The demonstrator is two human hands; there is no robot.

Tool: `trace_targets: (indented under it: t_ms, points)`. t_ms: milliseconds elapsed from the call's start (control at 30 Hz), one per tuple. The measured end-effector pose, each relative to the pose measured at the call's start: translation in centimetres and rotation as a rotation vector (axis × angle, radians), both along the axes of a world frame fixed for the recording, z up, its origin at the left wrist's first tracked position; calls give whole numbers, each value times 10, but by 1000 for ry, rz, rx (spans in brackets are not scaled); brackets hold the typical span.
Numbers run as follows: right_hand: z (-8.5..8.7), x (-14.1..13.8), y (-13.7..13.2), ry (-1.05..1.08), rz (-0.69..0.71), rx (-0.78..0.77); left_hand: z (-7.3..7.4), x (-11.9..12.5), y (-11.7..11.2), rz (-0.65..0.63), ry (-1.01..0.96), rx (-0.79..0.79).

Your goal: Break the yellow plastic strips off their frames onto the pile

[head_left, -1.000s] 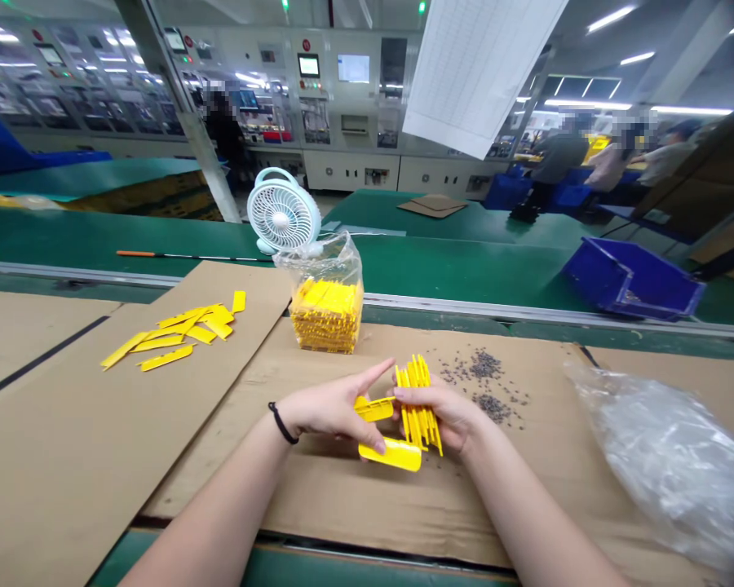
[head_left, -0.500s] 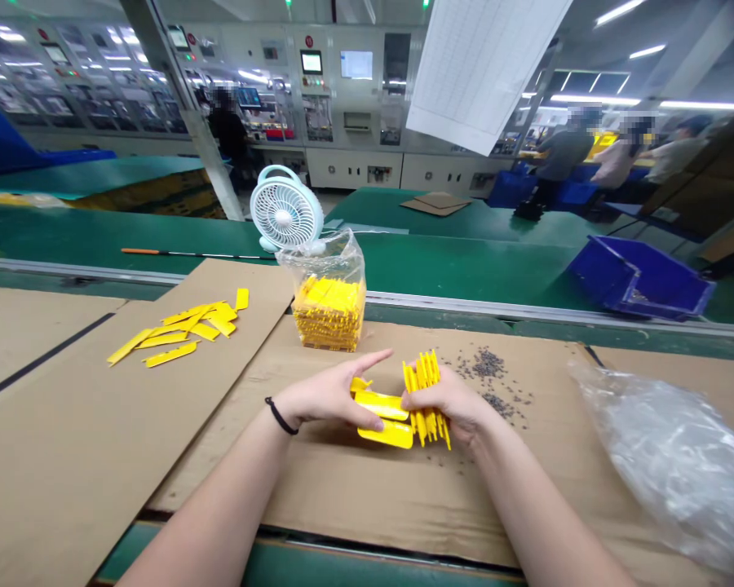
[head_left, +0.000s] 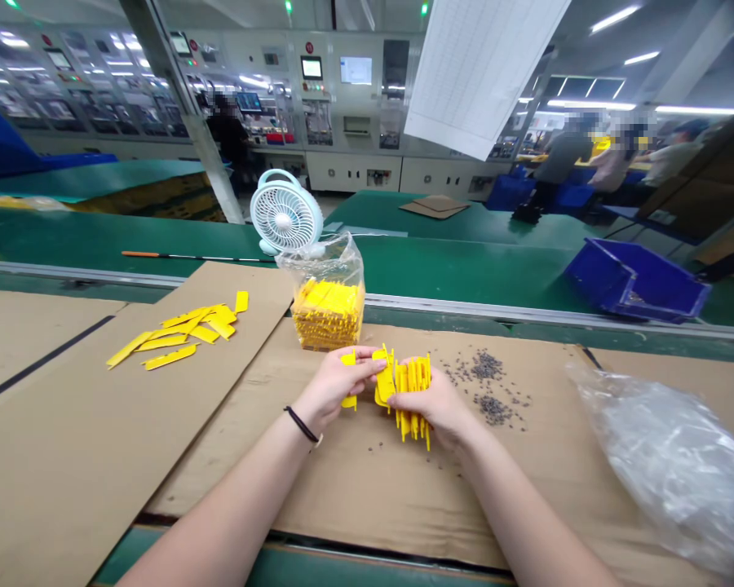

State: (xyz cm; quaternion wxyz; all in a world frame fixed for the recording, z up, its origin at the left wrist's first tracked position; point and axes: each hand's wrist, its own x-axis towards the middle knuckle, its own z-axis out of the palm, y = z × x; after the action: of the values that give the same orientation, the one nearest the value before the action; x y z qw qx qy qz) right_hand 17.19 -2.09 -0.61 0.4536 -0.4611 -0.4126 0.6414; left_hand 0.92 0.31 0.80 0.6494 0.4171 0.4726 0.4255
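Note:
My right hand (head_left: 444, 403) is closed round a stack of thin yellow plastic strips (head_left: 413, 399), held on edge above the cardboard (head_left: 342, 481). At the stack's left side, my left hand (head_left: 336, 383) pinches a yellow strip (head_left: 383, 379) between thumb and fingers. Another yellow piece (head_left: 348, 379) shows within the left hand's grip. Just behind the hands stands a clear plastic bag (head_left: 329, 310) packed with stacked yellow strips. Small dark grains (head_left: 493, 408) lie scattered on the cardboard to the right of my right hand.
A loose pile of yellow strips (head_left: 183, 330) lies on the left cardboard. Crumpled clear plastic (head_left: 678, 465) rests at the right. Beyond the bench edge are a small fan (head_left: 285, 216), an orange-handled rod (head_left: 159, 255) and a blue bin (head_left: 639, 277). Several people stand in the background.
My left hand has drawn its fingers together on a strip at the stack. The strips that lay flat between the hands are now raised or gathered. The right hand has shifted slightly left.

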Motion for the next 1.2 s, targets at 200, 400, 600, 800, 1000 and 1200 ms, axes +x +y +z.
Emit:
trace_targets:
  t_ms: [200,400,600,800,1000,1200]
  points:
    - [0,1,-1,269,19,-53,4,4,-7,-102,-49,-52]
    - [-6,-11,-3,235,-45,-49,-10,16,-12,-139,-335,-121]
    - [-8,-5,-4,395,30,-259,-4,13,-17,-16,-53,349]
    - [-15,-5,-5,522,159,-367,5,6,-33,14,554,1357]
    - [-7,-3,-10,533,227,-226,1,20,-39,-320,607,1258]
    - [-3,-15,-12,197,-54,182,-8,23,-36,-296,-12,519]
